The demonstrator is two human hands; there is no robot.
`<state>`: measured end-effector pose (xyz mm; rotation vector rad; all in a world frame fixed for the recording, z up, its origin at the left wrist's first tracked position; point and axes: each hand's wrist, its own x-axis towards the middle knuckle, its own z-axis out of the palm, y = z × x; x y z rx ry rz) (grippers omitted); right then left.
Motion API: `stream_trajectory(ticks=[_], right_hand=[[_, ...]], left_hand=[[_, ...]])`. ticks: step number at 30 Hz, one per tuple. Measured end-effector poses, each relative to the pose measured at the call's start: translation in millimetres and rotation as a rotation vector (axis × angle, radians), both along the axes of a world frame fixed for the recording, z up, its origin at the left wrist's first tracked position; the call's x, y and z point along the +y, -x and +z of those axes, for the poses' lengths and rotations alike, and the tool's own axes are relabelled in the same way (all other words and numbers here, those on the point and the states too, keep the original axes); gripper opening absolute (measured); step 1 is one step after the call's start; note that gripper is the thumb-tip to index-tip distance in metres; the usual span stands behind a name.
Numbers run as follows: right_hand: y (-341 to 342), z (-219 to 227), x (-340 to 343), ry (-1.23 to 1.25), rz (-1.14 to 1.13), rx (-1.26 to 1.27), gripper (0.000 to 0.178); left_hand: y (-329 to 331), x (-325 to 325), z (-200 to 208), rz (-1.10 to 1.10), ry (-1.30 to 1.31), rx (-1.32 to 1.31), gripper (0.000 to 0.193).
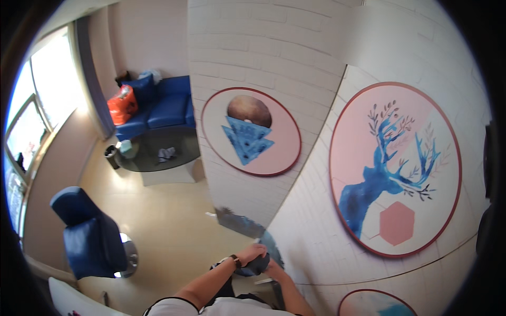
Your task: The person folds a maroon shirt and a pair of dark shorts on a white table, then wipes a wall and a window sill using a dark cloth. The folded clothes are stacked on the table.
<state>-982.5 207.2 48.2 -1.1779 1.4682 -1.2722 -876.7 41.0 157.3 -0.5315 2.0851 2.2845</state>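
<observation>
A dark grey cloth (256,265) is bunched between both hands low against the white brick-pattern wall (316,231), near the wall's lower edge and just under a dark smudged patch (240,221) on the projecting corner. The left hand (252,253), with a dark watch (235,261) on its wrist, lies on top of the cloth with fingers curled over it and clenched on the fabric; the right hand (274,269) comes in from beneath and grips the same cloth, though its fingertips are hidden by the folds. This looks like wiping the wall, caught while the cloth is being gathered or refolded. The next move probably calls for a firm flat pad pressed to the dark patch. Above hang two round pink pictures, one with blue triangles (251,131), one with a blue deer (395,168). Farther left are a blue chair (89,231), a round glass table (158,150) and a blue sofa (158,105).
</observation>
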Motion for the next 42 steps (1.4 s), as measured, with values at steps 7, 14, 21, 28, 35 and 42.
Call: stream_trajectory(ticks=[7, 14, 21, 28, 35, 42], right_hand=[[-8, 61, 1, -0.29, -0.185, 0.47, 0.027], [-15, 110, -30, -0.473, -0.293, -0.057, 0.04], [-34, 127, -156, -0.307, 0.045, -0.297, 0.076], [-66, 146, -251, 0.008, 0.088, 0.212, 0.062], [-43, 163, -231, -0.339, 0.075, 0.221, 0.056], [4, 196, -201, -0.35, -0.348, 0.611, 0.043]], left_hand=[[-51, -59, 53, -0.064, 0.064, -0.023, 0.011], [-46, -143, 105, -0.174, 0.383, 0.285, 0.013], [-62, -213, 117, -0.13, 0.167, 0.283, 0.009], [-79, -260, 122, -0.317, 0.351, 0.262, 0.012], [-88, -295, 134, -0.203, 0.457, 0.249, 0.016], [-74, -282, 151, 0.143, 0.785, 0.258, 0.054]])
